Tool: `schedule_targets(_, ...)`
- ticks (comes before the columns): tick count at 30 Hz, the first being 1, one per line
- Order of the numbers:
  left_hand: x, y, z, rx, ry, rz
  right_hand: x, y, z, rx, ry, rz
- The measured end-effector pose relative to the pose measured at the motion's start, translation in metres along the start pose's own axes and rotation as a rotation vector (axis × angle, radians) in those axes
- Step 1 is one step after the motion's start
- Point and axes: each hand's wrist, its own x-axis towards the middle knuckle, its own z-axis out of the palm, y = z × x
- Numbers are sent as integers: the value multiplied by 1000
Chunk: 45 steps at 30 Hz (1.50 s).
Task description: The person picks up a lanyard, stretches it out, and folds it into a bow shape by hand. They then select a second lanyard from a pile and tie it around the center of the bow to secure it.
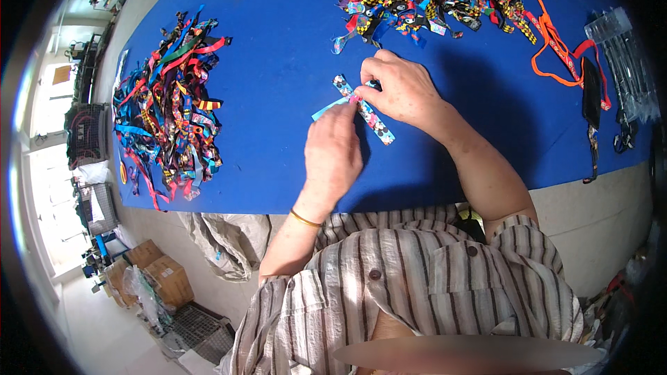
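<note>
Blue surface [271,167], striped shirt [410,285] at near edge. L hand [335,142] reaches fwd, wrist nearly straight, fingers bunched, gripping a patterned strap [379,127] approx. mid-surface. R hand [399,87] angles in from R, elbow bent, fingers curled, thumb + index pinching same strap. Strap pile [174,111] off L; bigger pile [417,0] farther back.

flat blue tabletop [278,97]; narrow fabric strap [374,121], printed blue, white, black and pink; looped orange strap [558,47], right; cream cloth shirt [410,278], brown-striped.
</note>
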Motion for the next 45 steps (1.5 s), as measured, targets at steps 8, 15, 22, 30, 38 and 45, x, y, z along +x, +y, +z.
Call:
schedule_targets(8, 44, -39, -21, -544, -12, -459, 8, -5, -18, 316, -156, 183)
schedule_targets(15, 67, -38, -17, -781, -262, -376, 10, 5, -15, 869, -100, 73)
schedule_targets(22, 63, -38, -5, -1421, -191, -484, 10, -1, -20, 920, -134, 97)
schedule_targets(30, 60, -46, 0, -1512, -291, -470, 7, -1, -15, 989, -109, 95)
schedule_targets(38, 55, -52, 1, -1389, -209, -470, 8, -1, -16, 895, -58, 89)
schedule_targets(45, 54, -48, 4, -1272, -225, -447, 7, -8, -23, 619, -178, 116)
